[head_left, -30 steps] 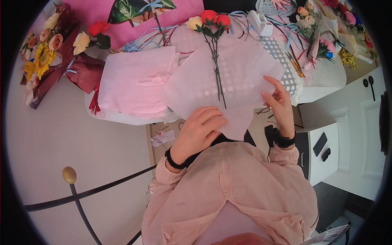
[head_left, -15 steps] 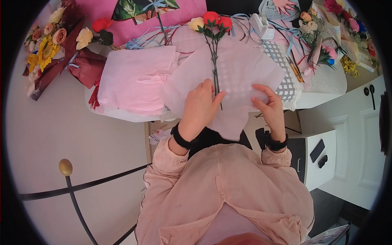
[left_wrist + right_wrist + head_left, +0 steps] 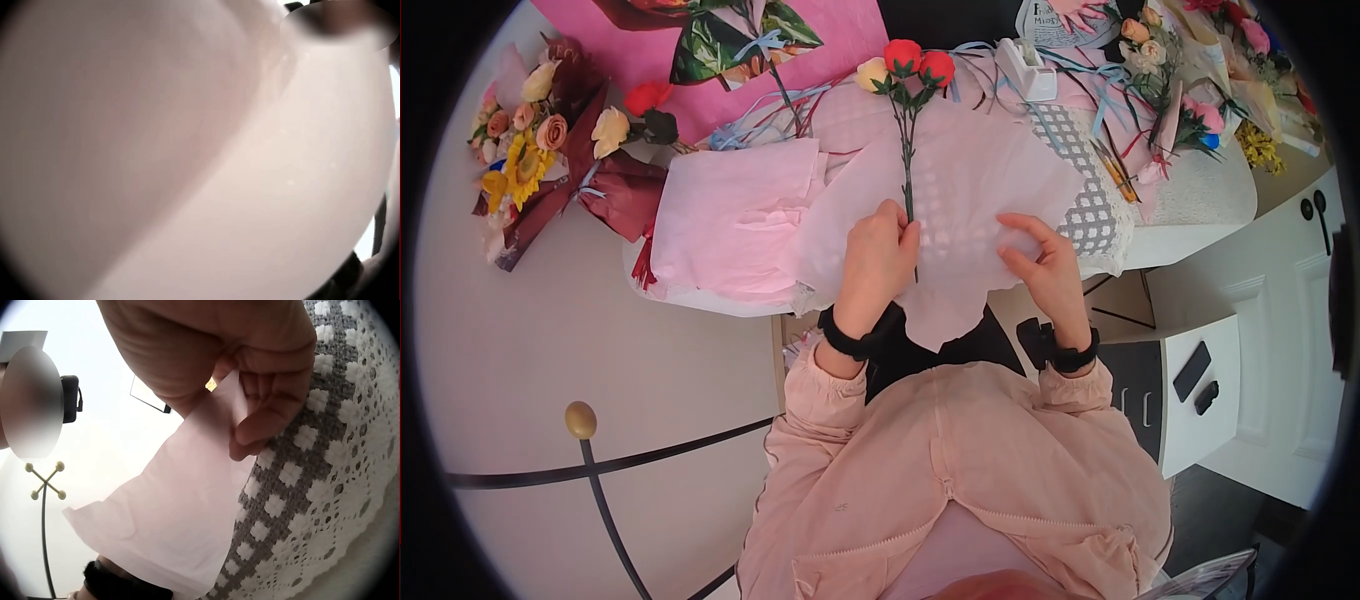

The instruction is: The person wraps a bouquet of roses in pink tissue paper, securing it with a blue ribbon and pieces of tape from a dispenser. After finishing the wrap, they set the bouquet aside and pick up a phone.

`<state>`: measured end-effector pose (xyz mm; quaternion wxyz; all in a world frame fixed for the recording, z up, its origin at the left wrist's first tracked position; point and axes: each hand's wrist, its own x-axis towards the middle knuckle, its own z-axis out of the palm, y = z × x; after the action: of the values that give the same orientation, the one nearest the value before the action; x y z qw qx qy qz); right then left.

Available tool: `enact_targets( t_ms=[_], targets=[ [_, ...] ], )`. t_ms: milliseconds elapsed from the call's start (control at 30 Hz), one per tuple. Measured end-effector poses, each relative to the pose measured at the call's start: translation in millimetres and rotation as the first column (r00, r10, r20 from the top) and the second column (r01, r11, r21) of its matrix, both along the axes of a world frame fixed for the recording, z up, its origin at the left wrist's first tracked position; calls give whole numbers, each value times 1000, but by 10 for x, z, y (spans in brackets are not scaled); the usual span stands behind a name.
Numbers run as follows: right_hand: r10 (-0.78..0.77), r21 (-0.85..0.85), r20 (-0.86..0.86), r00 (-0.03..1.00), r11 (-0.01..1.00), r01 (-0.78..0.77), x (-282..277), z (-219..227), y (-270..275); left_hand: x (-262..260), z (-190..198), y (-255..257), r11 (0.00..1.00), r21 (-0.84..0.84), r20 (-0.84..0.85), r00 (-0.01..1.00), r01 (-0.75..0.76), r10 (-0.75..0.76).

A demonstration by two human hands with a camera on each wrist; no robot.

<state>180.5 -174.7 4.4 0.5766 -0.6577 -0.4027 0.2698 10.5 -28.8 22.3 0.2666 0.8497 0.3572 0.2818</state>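
Note:
Three artificial roses, two red and one cream [image 3: 903, 62], lie with their green stems [image 3: 908, 170] together on a sheet of pale pink wrapping paper [image 3: 970, 180]. My left hand [image 3: 873, 258] grips the stems low down, between thumb and curled fingers; the stem ends show below it. To the right, my right hand [image 3: 1045, 268] pinches the paper's edge. In the right wrist view, the sheet [image 3: 169, 494] runs up between the thumb and fingers [image 3: 269, 412] and hangs below them. Only a blurred pale surface fills most of the left wrist view.
Folded pink paper [image 3: 725, 220] lies left of the sheet. Bouquets stand at the left [image 3: 530, 150] and right [image 3: 1150, 50]. A white tape dispenser [image 3: 1027, 70], ribbons [image 3: 800, 105] and slim brown-handled tools [image 3: 1115, 170] lie behind, on a grey-and-white cloth [image 3: 1090, 215].
My left hand has moved up from the paper's lower part onto the stems and gripped them, drawing them together. My right hand has shifted left with the paper's right edge.

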Motion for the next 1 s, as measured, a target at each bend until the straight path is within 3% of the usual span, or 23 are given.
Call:
enact_targets(
  t_ms=[467, 567, 667, 867, 967, 1000],
  targets=[
    [20, 29, -9, 1000, 999, -20, 6, -15, 15, 85, -7, 16, 996, 53, 28, 997, 70, -72],
    [11, 67, -39, 999, 998, -8, -16, -16, 28, 15, 149, -55, 997, -22, 33, 997, 74, -73],
    [4, 10, -32, 999, 1000, -4, 14, 0, -27, -153, 114, -80, 986, 6, 181, 970, 166, -165],
    [86, 73, -88, 992, 994, -80, -2, 162, -88, -793, 258, -278, 808, 4, 170, 796, 589, -581],
    [132, 52, -152, 979, 991, -126, 16, 233, -105, -879, 245, -419, 818, 29, 82, 814, 575, -575],
    [124, 48, -171, 977, 992, -118, 18, 224, -94, -811, 250, -511, 862, 95, 51, 862, 498, -504]
  ],
)
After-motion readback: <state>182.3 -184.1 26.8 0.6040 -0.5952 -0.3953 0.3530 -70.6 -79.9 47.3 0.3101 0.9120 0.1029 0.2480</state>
